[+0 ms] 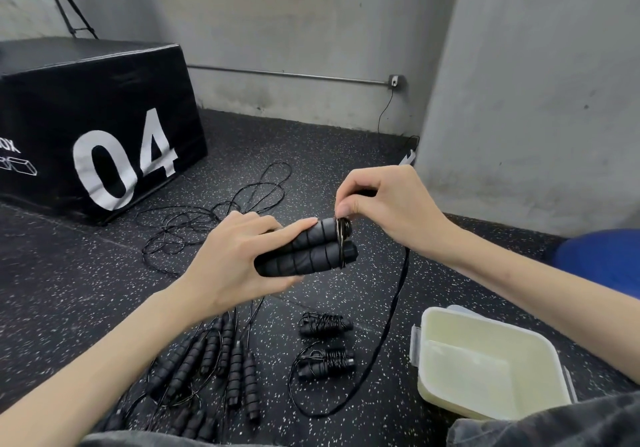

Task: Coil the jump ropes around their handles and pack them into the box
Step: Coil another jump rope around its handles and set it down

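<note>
Gripping a pair of black ribbed handles (306, 247) side by side at the centre of the frame, the left hand (239, 256) curls its fingers over their left half, thumb lying along the top handle. At the handles' right end the right hand (384, 204) pinches the thin black cord (391, 311) between thumb and fingertips, where a few turns already circle both handles; from there the cord hangs down and loops across the speckled rubber floor (86, 290) toward the lower centre. Directly below the hands lie two finished bundles (325, 342), cord wound round their handles, one above the other and just apart. At lower left a heap of loose handles (207, 363) lies close together with cords tangled among them, and more slack cord (207, 218) sprawls in the middle left. The pale open box (485, 363) sits at lower right, its near rim by a grey trouser leg (554, 426). A black plyo box (90, 117) marked 04 fills the upper left, grey walls (519, 83) close off the top and right, and bare floor remains between the bundles and the box.
</note>
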